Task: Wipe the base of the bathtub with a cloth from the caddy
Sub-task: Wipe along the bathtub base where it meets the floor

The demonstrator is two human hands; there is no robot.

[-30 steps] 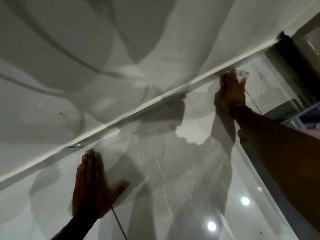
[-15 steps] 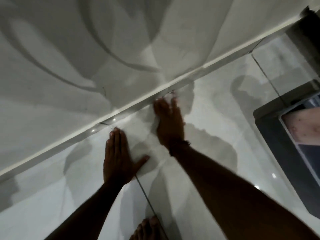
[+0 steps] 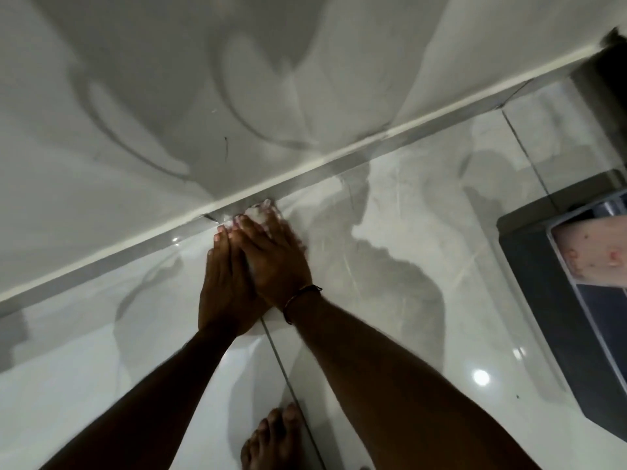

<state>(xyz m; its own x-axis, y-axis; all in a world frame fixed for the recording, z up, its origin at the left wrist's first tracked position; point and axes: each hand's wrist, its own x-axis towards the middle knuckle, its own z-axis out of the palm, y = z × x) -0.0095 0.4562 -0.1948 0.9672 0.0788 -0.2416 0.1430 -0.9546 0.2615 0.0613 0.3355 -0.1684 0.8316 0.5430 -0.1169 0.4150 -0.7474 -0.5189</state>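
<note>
The white bathtub (image 3: 169, 96) fills the upper part of the view, and its base edge (image 3: 339, 166) runs diagonally where it meets the glossy floor. A small white cloth (image 3: 258, 213) lies against that edge. My right hand (image 3: 276, 262), slightly blurred, presses on the cloth with its fingers and partly covers it. My left hand (image 3: 222, 286) lies flat on the floor tile, palm down and holding nothing. The right hand overlaps its thumb side.
A dark grey container (image 3: 549, 300) with a lighter inner frame stands on the floor at the right. My bare foot (image 3: 271, 439) is at the bottom middle beside a tile joint. A dark vertical object (image 3: 604, 89) stands at the upper right corner.
My right hand has swept left along the base edge with the cloth, from far right until it overlaps my left hand. The left hand stayed flat on the floor.
</note>
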